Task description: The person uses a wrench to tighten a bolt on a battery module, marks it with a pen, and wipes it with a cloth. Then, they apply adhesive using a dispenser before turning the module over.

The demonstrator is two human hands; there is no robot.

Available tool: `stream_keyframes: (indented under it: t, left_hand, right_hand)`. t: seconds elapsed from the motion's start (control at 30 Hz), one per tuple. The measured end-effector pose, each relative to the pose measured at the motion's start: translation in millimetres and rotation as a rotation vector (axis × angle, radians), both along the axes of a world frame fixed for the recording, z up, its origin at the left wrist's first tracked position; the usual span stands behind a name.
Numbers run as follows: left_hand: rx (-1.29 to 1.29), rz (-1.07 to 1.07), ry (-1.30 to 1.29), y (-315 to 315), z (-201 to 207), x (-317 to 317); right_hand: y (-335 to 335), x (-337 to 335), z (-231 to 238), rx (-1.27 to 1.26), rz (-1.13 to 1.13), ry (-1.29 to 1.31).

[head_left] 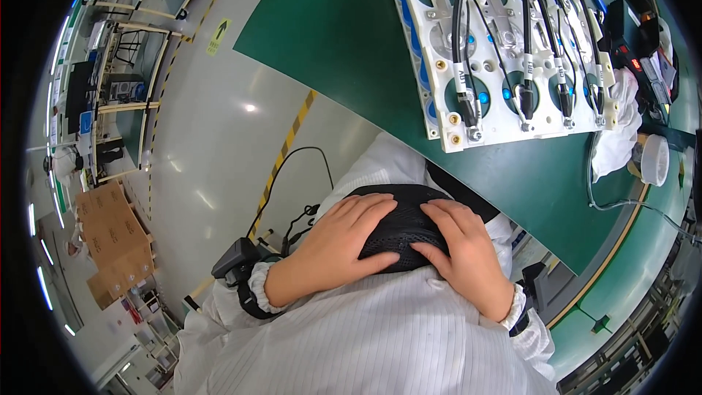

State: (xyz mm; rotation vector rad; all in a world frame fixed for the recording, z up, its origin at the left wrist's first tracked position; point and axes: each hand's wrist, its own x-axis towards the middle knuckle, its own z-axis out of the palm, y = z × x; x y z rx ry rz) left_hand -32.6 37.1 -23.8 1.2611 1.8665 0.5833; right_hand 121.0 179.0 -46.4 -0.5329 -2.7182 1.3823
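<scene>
Both of my hands rest on a rounded black mesh-fabric thing [401, 230] in my lap; its exact kind I cannot make out. My left hand [344, 232] lies over its left side, fingers stretched forward and thumb apart. Over the right side lies my right hand [468, 256], its fingers slightly bent and spread, with the thumb pointing inward. Beyond them, on the green table, stands a battery module [490, 66] with a white perforated plate, blue cells and black cables bolted along its near edge. Neither hand touches it.
The green table [314, 36] has its near edge just beyond my lap. At right are a crumpled white cloth [618, 124], a white roll [653, 159], a grey cable [636, 203] and a device with a red display [635, 64]. Cardboard boxes [113, 230] stand far left.
</scene>
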Motion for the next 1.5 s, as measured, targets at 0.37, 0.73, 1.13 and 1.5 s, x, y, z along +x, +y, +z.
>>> stream_keyframes:
  t: [0.37,0.73,1.13,1.5]
  left_hand:
    - [0.089,-0.085,0.025,-10,4,2]
    - [0.252,-0.072,0.020,-20,2,11]
    - [0.264,-0.128,0.112,-20,7,17]
    - [0.356,0.015,0.194,-37,0,35]
  right_hand:
    - [15,4,8,-0.135,0.178,-0.026]
    - [24,18,14,-0.193,0.315,-0.097]
    - [28,24,17,-0.166,0.380,-0.126]
    - [27,27,19,-0.086,0.396,-0.129]
